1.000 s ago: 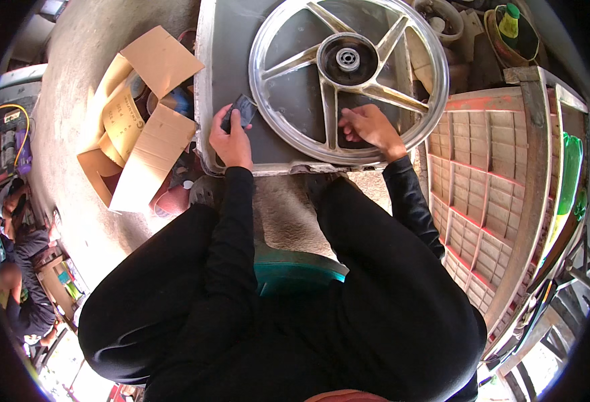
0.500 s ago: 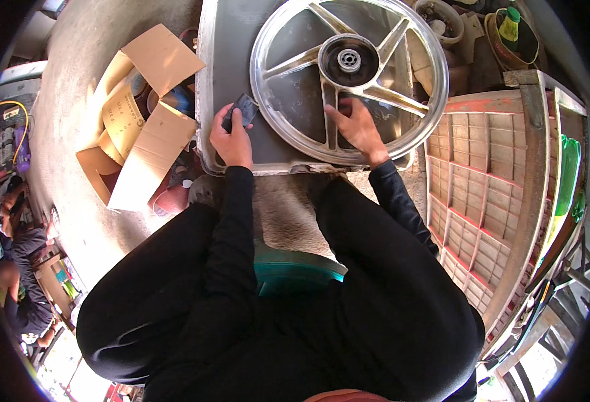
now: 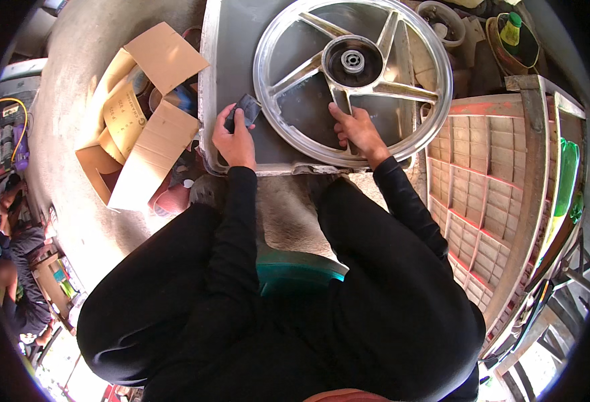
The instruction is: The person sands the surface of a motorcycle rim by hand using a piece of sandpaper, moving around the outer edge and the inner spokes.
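Fingers first: my left hand [image 3: 236,137] has thumb and fingers pinched on a small dark flat piece, prob. an abrasive pad [image 3: 242,108], held just off the wheel's left rim, over the grey slab. My right hand [image 3: 356,132] lies inside the rim w/ fingers together, pressed flat on the lower spoke near where it meets the rim; it grips nothing, just bears down.

The wheel [image 3: 352,77] is a silver cast-alloy type w/ five spokes and a dark hub in the centre, lying flat on a grey slab [image 3: 234,40] in front of my knees. Both forearms in black sleeves come up from below; I sit on a teal stool [image 3: 295,275].

Left of the slab: an open cardboard box [image 3: 141,114] on concrete. Right: a reddish slatted crate [image 3: 489,194]. Top right, a green-capped bottle [image 3: 511,28] sits in a round tub.
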